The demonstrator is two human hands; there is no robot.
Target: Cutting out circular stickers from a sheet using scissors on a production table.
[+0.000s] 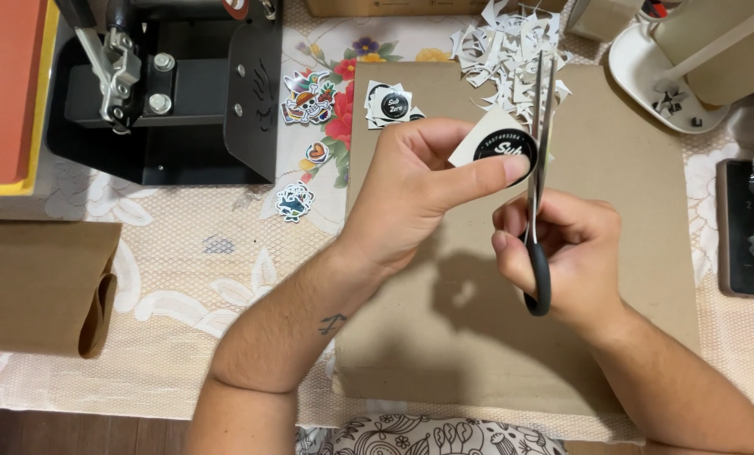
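My left hand [415, 190] pinches a white paper sticker with a round black print [491, 145], held above a brown cardboard sheet [630, 194]. My right hand [566, 253] grips black-handled scissors [539, 160], blades pointing up and away, closing against the sticker's right edge. A small stack of cut round black stickers [390, 104] lies on the cardboard's far left corner. A heap of white paper offcuts [503, 46] sits at the cardboard's far edge.
A black press machine [175, 93] stands at the far left beside an orange pad [6, 84]. Colourful cut stickers [307, 97] lie on the flowered lace tablecloth [200, 253]. A folded brown paper [40, 286] lies left; a white stand [672, 76] and a dark tray [748, 227] are at right.
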